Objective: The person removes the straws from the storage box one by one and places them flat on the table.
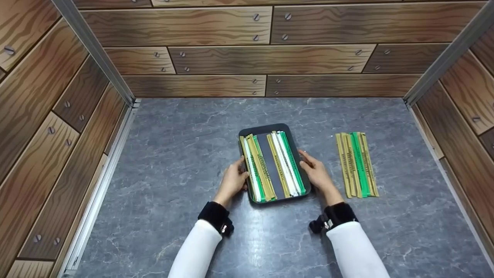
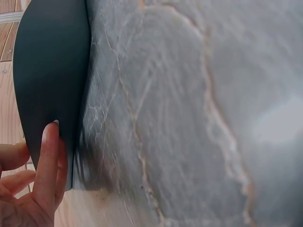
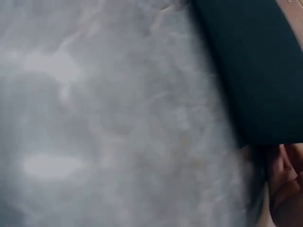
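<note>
A dark rectangular tray (image 1: 274, 166) stands at the middle of the work surface, turned slightly. Slim gold, white and green stick packets (image 1: 256, 170) line its left side, and a second row of similar packets (image 1: 286, 166) lies along its right, with a bare strip between. My left hand (image 1: 232, 179) grips the tray's left edge; the left wrist view shows its fingers against the dark outer wall (image 2: 52, 71). On the opposite edge, my right hand (image 1: 318, 175) holds the tray, its fingers partly hidden under the wall (image 3: 260, 71) in the right wrist view.
Right of the tray, a separate row of gold and green stick packets (image 1: 357, 166) lies on the grey marbled surface (image 1: 185, 154). Wood-patterned panels (image 1: 216, 60) enclose the back and both sides, with metal rails at the corners.
</note>
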### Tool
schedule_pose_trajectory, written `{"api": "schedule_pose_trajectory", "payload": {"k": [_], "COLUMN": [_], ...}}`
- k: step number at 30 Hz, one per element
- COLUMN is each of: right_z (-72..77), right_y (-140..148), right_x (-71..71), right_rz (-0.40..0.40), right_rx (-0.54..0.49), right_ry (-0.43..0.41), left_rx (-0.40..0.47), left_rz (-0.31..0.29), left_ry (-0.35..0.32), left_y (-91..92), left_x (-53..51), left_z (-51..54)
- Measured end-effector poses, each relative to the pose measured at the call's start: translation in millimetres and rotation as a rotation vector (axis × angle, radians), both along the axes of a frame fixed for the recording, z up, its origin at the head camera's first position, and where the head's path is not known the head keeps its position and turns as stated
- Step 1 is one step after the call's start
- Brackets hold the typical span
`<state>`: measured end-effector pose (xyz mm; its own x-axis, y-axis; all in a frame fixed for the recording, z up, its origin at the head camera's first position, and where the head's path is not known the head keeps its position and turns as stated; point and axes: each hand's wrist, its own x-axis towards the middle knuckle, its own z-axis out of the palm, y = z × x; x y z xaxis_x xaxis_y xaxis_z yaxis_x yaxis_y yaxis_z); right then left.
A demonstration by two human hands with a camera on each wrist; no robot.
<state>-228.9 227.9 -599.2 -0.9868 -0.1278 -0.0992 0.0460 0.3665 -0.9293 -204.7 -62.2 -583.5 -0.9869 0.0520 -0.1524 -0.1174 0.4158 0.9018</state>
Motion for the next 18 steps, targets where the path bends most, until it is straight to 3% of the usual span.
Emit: {"api": "schedule_pose_trajectory", "payload": {"k": [4, 8, 18], "right_z": [-7.5, -16.3, -16.1], "right_y": [-3.2, -8.2, -10.0], "right_x": [2.7, 3.8, 8.6], "right_rz": [-0.049, -0.097, -0.131], "right_rx": [-0.026, 0.012, 0.082], "right_ry": [0.058, 0.124, 0.141], "left_rx": [-0.012, -0.075, -0.36], "left_rz": [-0.003, -0.007, -0.005], "left_ry": [-0.001, 0.052, 0.232], "left_y": [0.5, 0.6, 7.8], "left_x": [0.9, 1.9, 4.4], "left_z": [0.4, 0.8, 12.0]}}
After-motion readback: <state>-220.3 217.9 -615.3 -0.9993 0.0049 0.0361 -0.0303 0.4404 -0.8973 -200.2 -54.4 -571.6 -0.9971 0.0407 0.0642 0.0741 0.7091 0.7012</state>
